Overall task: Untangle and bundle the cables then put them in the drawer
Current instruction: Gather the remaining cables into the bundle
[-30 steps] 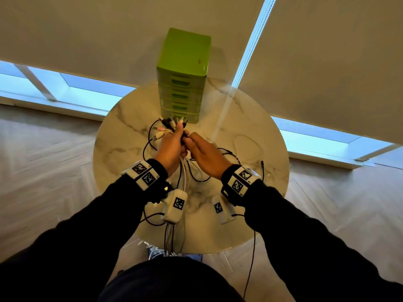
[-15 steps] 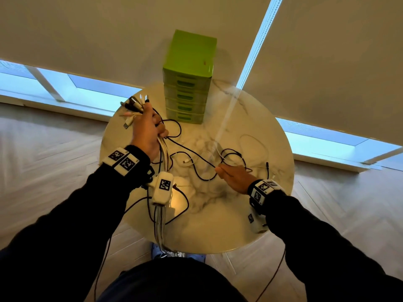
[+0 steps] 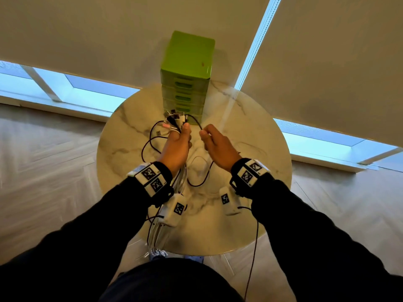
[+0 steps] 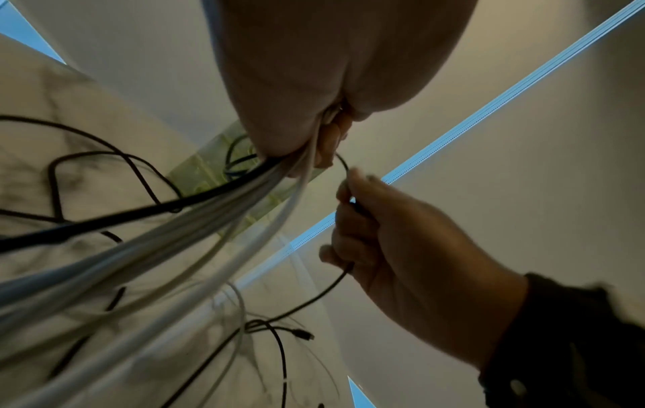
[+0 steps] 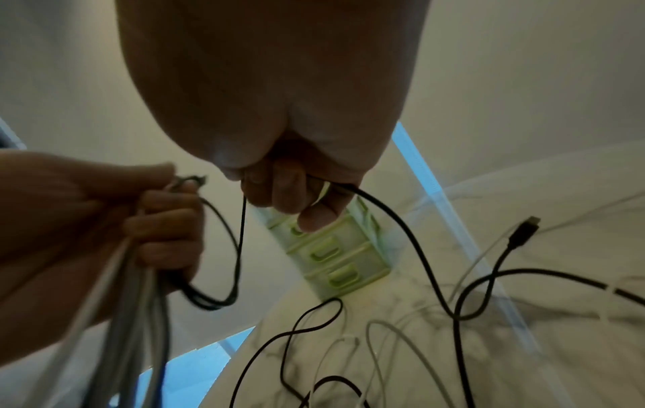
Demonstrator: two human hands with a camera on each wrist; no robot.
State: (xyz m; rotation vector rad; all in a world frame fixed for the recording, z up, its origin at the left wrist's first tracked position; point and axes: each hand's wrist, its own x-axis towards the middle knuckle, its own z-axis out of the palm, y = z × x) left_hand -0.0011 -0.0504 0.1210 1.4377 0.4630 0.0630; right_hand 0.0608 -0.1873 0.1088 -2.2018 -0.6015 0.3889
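Gripping a bundle of white and black cables (image 3: 174, 123) in a closed fist, the left hand (image 3: 176, 147) is raised over the round marble table (image 3: 261, 149). The right hand (image 3: 218, 144) pinches a thin black cable (image 3: 195, 120) running from that bundle. Head view alone shows plug ends fanning above the fist, before the green drawer unit (image 3: 187, 68). Right wrist view alone shows loose cables (image 5: 401, 345) lying on the marble.
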